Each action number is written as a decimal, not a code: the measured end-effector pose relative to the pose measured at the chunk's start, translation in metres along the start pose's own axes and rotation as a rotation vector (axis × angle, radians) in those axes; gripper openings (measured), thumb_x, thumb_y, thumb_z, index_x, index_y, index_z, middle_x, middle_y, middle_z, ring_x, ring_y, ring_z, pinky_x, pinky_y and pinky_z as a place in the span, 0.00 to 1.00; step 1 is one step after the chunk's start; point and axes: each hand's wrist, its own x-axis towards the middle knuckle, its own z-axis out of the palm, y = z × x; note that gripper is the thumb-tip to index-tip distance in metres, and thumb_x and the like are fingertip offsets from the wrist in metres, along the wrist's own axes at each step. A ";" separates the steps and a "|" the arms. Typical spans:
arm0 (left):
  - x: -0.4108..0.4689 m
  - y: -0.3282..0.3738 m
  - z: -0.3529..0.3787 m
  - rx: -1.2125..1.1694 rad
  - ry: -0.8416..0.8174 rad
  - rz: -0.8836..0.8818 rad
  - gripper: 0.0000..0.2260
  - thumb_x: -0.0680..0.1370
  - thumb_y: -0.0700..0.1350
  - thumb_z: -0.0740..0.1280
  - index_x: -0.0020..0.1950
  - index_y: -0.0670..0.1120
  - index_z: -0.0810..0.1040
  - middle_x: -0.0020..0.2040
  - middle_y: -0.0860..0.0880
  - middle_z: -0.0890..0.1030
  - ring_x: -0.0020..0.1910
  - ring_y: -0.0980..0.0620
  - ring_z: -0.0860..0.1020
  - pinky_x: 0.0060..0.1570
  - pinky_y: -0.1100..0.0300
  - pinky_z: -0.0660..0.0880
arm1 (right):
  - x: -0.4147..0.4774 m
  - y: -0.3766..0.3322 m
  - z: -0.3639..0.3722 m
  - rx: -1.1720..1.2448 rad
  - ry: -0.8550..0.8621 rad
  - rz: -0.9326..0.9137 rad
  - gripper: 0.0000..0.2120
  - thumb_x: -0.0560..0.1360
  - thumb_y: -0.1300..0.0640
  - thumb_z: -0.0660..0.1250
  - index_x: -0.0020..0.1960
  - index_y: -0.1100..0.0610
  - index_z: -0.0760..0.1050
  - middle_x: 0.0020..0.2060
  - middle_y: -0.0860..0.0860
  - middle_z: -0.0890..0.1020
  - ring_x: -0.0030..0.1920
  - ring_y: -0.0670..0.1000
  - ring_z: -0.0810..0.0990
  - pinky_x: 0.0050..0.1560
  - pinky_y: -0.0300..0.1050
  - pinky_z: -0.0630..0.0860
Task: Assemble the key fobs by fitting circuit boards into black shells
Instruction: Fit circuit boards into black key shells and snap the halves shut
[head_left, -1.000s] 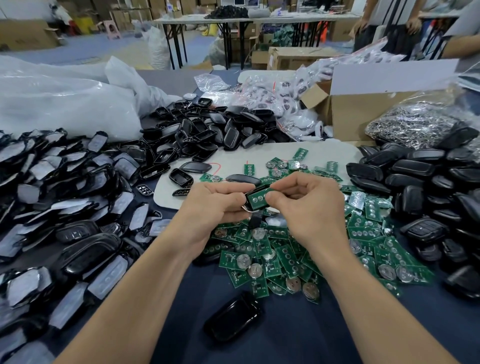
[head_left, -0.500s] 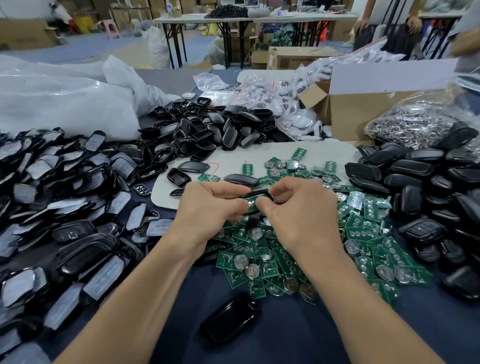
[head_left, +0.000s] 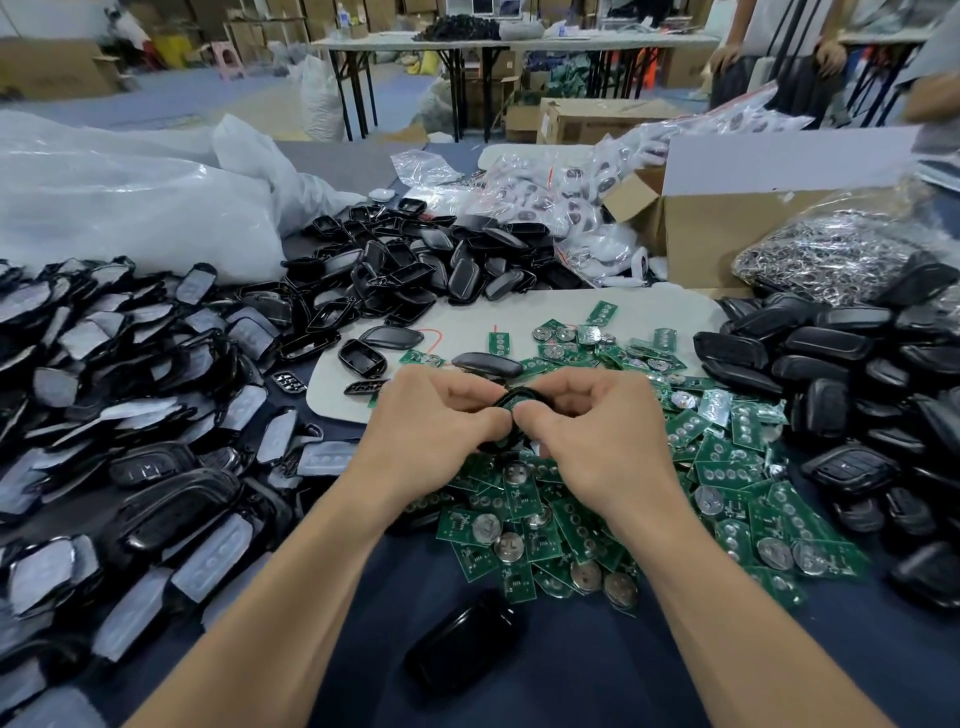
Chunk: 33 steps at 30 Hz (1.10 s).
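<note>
Where a second ago a green circuit board showed plainly between the fingertips, canted at the mouth of the casing, it is now all but hidden. The left hand and the right hand have drawn together, and each grip is narrow and closed, thumb and forefinger pinching the black shell from its own side. Only the shell's dark rim shows between the knuckles, and I cannot tell whether the board lies flush inside. Judging by that, the board has likely gone down into its seat and the hands are pressing it home, so this fob looks nearly finished. Directly beneath the hands lies the heap of loose boards, green with round coin cells, spilling from the white mat onto the dark desk. A lone black casing lies nearer the body, apart from the heap. Shells with pale pads crowd the left, open shells pile up behind, and closed black fobs stack on the right.
</note>
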 end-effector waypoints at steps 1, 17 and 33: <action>0.000 0.000 -0.001 0.027 0.049 -0.002 0.11 0.71 0.42 0.80 0.39 0.60 0.88 0.38 0.58 0.87 0.39 0.60 0.86 0.42 0.66 0.79 | 0.000 0.001 0.002 -0.004 0.015 -0.008 0.05 0.72 0.55 0.77 0.40 0.46 0.84 0.30 0.44 0.85 0.30 0.47 0.83 0.35 0.43 0.81; 0.020 -0.009 -0.074 -0.872 0.961 -0.170 0.07 0.76 0.34 0.74 0.44 0.45 0.80 0.45 0.42 0.84 0.35 0.49 0.81 0.30 0.64 0.76 | 0.051 -0.046 0.106 -0.467 -0.342 -0.225 0.13 0.78 0.64 0.66 0.53 0.52 0.86 0.50 0.51 0.87 0.46 0.49 0.80 0.52 0.45 0.80; 0.014 -0.006 -0.093 -0.827 1.053 0.011 0.07 0.74 0.35 0.67 0.44 0.47 0.77 0.46 0.37 0.85 0.36 0.45 0.78 0.27 0.61 0.71 | 0.004 -0.068 0.118 -0.734 -0.657 -0.289 0.10 0.76 0.49 0.71 0.52 0.56 0.80 0.47 0.54 0.83 0.49 0.58 0.81 0.52 0.52 0.81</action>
